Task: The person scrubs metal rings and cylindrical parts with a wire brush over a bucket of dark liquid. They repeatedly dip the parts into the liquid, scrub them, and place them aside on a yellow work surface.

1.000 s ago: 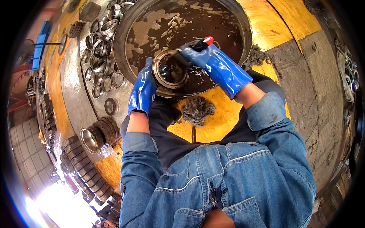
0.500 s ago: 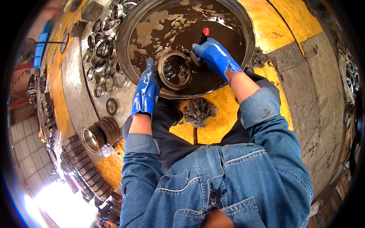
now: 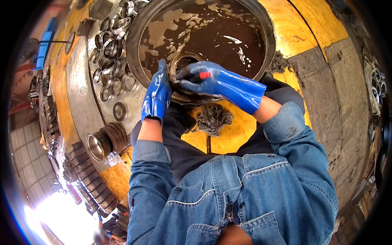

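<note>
My left hand (image 3: 156,96), in a wet blue rubber glove, grips the left side of a dark metal ring (image 3: 179,61). The ring is held tilted over the near rim of a round basin (image 3: 132,49) of murky brown liquid. My right hand (image 3: 204,79), gloved the same way, is closed around a tool with a red handle end (image 3: 205,75) that looks like a brush. Its working end is hidden by the fingers, which reach into the ring's opening. The lower part of the ring is covered by the right glove.
Many metal rings (image 3: 108,65) lie on the metal sheet left of the basin. A stack of larger rings (image 3: 100,145) stands nearer on the left. Between my legs a clump of grey metal shavings (image 3: 214,119) rests on the yellow floor (image 3: 294,24). Grey boards (image 3: 326,85) lie on the right.
My right hand has moved left, from over the liquid beside the ring onto the ring's opening, with the brush in it. The ring has tipped up slightly; my left hand keeps its grip.
</note>
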Demonstrator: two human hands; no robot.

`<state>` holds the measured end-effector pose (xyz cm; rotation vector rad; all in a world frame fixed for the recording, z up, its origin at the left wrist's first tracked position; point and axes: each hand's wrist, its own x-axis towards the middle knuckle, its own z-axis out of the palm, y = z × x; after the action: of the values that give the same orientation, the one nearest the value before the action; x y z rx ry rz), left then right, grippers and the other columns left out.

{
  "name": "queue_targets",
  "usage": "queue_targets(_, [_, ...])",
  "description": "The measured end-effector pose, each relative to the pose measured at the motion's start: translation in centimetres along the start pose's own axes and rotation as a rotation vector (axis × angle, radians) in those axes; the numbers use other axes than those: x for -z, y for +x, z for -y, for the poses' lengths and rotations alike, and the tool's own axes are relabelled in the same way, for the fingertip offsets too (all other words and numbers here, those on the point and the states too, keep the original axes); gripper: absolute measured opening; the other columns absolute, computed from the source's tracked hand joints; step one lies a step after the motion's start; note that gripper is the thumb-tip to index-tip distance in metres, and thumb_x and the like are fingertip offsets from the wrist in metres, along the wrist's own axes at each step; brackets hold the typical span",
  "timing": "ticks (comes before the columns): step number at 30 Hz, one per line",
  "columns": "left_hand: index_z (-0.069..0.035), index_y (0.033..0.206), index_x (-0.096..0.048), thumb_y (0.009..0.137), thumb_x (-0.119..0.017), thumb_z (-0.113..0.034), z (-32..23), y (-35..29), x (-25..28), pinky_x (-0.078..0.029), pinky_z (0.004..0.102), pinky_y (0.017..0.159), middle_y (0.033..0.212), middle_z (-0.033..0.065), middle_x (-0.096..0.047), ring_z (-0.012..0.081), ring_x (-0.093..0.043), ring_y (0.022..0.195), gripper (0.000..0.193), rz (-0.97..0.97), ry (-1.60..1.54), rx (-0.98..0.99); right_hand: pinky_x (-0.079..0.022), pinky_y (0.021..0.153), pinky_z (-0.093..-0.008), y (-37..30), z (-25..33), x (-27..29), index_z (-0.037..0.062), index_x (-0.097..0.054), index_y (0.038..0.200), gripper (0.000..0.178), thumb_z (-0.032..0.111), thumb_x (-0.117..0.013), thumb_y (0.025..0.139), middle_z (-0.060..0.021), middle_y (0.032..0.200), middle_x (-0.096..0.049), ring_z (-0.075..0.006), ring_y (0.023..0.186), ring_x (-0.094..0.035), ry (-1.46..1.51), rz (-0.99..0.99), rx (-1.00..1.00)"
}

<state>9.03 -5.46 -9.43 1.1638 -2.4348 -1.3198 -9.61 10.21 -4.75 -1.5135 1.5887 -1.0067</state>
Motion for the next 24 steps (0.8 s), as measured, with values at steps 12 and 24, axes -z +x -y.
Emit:
queue_targets(12, [0.010,0.128,-0.066,0.098,-0.073,-0.045,-7.5,-1.7,-0.8,-0.048,0.0317,0.094,0.118,0.0106,-0.071,0.0212,-0.064,0.101,0.063,-0.065,-0.577,0.255,-0.061,0.080,-0.0427,-1.2,-3.8,3.4,0.0144,-0.077,0.106,0.021,0.030,-0.074,0.092,-0.0123,0.099,-0.077,-0.0348,0.091,-0.074,-0.377,-0.188,0.080])
queue_targets(24, [0.005,0.119,-0.073,0.094,-0.078,-0.045,-4.3,0.3,-2.1,-0.055,0.0365,0.086,0.103,0.0145,-0.077,0.0195,-0.069,0.093,0.056,-0.092,-0.358,0.175,-0.057,0.085,-0.0454,1.2,-2.2,3.3,0.0098,-0.078,0.113,0.042,0.044,-0.069,0.089,-0.0157,0.109,-0.078,-0.0358,0.098,-0.074,-0.274,0.148,-0.527])
